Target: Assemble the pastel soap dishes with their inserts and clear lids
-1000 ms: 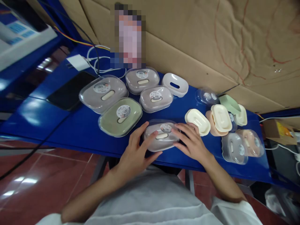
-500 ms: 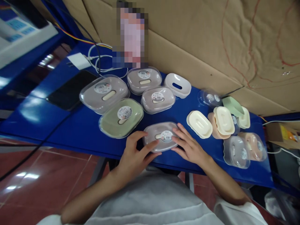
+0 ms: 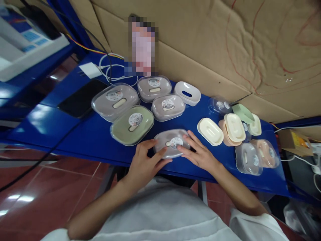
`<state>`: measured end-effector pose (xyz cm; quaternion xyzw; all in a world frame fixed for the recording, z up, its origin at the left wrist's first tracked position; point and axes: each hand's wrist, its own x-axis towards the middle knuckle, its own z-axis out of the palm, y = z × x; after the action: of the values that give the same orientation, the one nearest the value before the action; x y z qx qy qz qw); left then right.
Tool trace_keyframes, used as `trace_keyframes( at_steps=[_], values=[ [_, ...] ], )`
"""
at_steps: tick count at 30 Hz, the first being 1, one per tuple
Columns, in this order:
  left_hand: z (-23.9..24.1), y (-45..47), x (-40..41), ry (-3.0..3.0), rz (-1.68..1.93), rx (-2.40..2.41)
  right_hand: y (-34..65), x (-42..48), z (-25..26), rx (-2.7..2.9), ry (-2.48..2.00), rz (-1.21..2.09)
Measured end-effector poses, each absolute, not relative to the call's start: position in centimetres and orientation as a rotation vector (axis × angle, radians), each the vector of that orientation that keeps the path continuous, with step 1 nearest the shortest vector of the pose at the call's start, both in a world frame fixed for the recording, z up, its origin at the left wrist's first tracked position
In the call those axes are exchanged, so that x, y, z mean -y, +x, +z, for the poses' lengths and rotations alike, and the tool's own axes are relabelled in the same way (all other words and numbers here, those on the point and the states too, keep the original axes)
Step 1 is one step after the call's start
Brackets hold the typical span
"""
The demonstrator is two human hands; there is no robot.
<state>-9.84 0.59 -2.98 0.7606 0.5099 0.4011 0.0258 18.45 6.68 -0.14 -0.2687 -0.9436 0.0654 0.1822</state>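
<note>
In front of me on the blue table lies a grey soap box (image 3: 171,134) with a clear lid, a round label and a cream piece in its slot. My left hand (image 3: 144,162) grips its left end, thumb on the lid. My right hand (image 3: 202,154) holds the right end, fingertips partly covering the label. Beyond it sit a green lidded soap box (image 3: 136,129) and several grey lidded ones, including a grey soap box (image 3: 173,102). Farther back is a pale slotted tray (image 3: 194,94) without a lid.
On the right are a cream tray (image 3: 210,132), stacked peach and cream parts (image 3: 234,127), a clear lid (image 3: 215,104), a green part (image 3: 243,113) and two lidded boxes (image 3: 253,157). A black phone-like slab (image 3: 75,100), white charger (image 3: 89,70) and cables lie left. Cardboard (image 3: 190,36) lines the back.
The view has shifted slightly. My right fingers have slid a little inward over the label. My left hand keeps its hold on the soap box, which stays in place.
</note>
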Motion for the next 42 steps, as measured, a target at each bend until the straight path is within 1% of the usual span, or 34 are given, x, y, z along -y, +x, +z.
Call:
trace_keyframes(
  at_steps=[4,11,15,17,20,23,26,29,32,37,39,41,42],
  values=[
    [-2.6,-9.8,-0.8,2.293,1.189,-1.501,18.3,-6.9,0.0,2.606,-0.754,0.225],
    [-2.3,-9.7,-1.0,2.295,1.025,-1.470,18.8,-7.0,0.0,2.604,-0.719,0.085],
    [-2.3,-9.5,-0.8,2.263,1.050,-1.447,19.3,-7.3,-0.3,2.500,-0.732,0.121],
    [-1.9,-9.6,-0.5,2.264,1.134,-1.416,19.7,-7.6,0.0,2.395,-0.802,0.079],
    [-0.3,-10.5,-0.2,2.253,1.332,-1.409,20.7,-8.2,1.1,2.280,-0.958,-0.077],
    [2.1,-13.2,-1.2,2.213,1.563,-1.584,21.9,-9.1,2.0,2.132,-1.209,-0.162],
    [3.8,-16.7,-3.4,2.120,1.600,-1.888,23.0,-9.7,2.0,2.090,-1.483,-0.187],
    [3.9,-19.5,-5.7,2.094,1.485,-1.966,23.3,-10.0,1.1,2.168,-1.622,-0.168],
    [3.0,-20.9,-7.2,2.096,1.427,-1.923,22.5,-9.7,0.5,2.322,-1.529,-0.092],
    [2.6,-21.4,-7.8,2.074,1.357,-1.961,20.6,-9.0,0.8,2.511,-1.229,0.140],
    [3.1,-20.8,-7.2,2.083,1.344,-1.999,20.7,-9.0,1.1,2.462,-1.154,0.191],
    [3.8,-19.2,-6.1,2.099,1.335,-2.054,21.6,-9.3,1.5,2.329,-1.203,0.142],
    [4.0,-18.1,-5.4,2.129,1.387,-2.076,22.2,-9.5,1.7,2.254,-1.261,0.094]
  ],
)
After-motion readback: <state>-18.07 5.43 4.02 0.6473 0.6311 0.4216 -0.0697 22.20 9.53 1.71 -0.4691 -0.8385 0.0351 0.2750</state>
